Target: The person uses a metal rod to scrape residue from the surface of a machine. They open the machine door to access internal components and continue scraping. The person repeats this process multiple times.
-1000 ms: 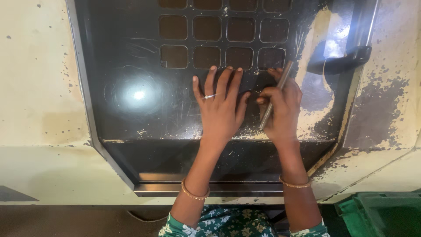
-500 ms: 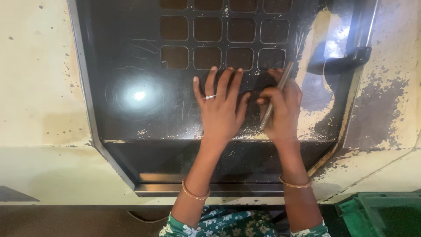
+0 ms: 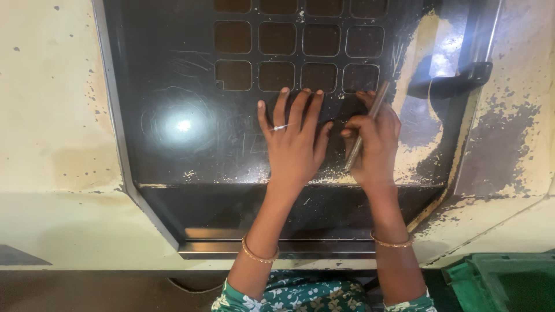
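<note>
My left hand (image 3: 296, 140) lies flat, fingers spread, on a dark glossy metal plate (image 3: 191, 138) with rows of square outlines cut into it. A ring sits on one finger. My right hand (image 3: 374, 144) is just to its right, closed around a thin metal rod-like tool (image 3: 367, 123) that points up toward the lowest row of squares (image 3: 276, 76). Both hands rest just below that row. What the tool's lower tip touches is hidden by my fingers.
A worn cream-painted machine frame (image 3: 52, 115) with chipped paint surrounds the plate. A dark metal clamp (image 3: 451, 85) sits at the plate's right edge. A lower metal ledge (image 3: 277, 248) runs in front. A green bin (image 3: 503, 283) shows at bottom right.
</note>
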The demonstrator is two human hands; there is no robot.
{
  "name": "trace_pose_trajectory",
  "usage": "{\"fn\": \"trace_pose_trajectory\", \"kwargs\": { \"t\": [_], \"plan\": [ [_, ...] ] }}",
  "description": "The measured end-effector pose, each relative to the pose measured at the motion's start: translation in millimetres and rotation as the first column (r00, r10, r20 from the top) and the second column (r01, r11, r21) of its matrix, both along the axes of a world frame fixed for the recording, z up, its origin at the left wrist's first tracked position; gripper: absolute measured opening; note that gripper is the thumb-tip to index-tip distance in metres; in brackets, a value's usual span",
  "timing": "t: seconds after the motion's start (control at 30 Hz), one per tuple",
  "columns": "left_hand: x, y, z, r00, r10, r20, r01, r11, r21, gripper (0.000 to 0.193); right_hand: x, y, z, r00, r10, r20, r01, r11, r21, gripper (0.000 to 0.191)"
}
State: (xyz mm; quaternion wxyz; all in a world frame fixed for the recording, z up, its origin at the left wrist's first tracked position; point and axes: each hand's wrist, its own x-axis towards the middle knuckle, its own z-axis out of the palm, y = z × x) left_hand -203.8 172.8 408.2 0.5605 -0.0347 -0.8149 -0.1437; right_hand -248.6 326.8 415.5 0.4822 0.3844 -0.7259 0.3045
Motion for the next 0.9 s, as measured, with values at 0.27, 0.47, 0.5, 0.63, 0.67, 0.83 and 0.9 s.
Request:
{"fn": "trace_pose_trajectory", "kwargs": {
  "t": [0.27,0.47,0.5,0.63,0.67,0.83,0.9],
  "plan": [
    [0.5,-0.7,-0.9,1.0,-0.01,0.019,0.01,1.0,-0.009,0.054,-1.5,0.1,-1.0,1.0,-0.002,-0.002,0.002,1.0,-0.002,0.016],
    [-0.5,-1.0,-1.2,1.0,-0.015,0.01,0.015,1.0,-0.007,0.054,-2.6,0.8,-2.0,1.0,-0.007,0.005,0.007,1.0,0.002,0.015],
    [-0.4,-1.3,-1.2,1.0,-0.015,0.009,0.015,1.0,-0.007,0.054,-3.0,0.7,-1.8,1.0,-0.008,0.002,0.008,1.0,0.006,0.015],
    [-0.4,-0.8,-1.5,1.0,-0.01,0.014,0.01,1.0,-0.009,0.054,-3.0,1.2,-2.0,1.0,0.0,0.007,0.0,1.0,0.01,0.015],
    [-0.2,-0.6,-1.5,1.0,-0.008,0.017,0.008,1.0,-0.01,0.054,-2.5,1.2,-2.1,1.0,0.001,0.006,-0.001,1.0,0.006,0.015],
    [0.5,-1.2,-1.3,1.0,-0.009,0.016,0.009,1.0,-0.012,0.054,-1.0,0.8,-1.5,1.0,0.016,-0.003,-0.016,1.0,0.001,0.015],
    [0.4,-1.0,-1.0,1.0,-0.007,0.009,0.007,1.0,-0.012,0.054,-0.3,0.9,-1.5,1.0,0.009,0.009,-0.009,1.0,0.001,0.015]
  ]
}}
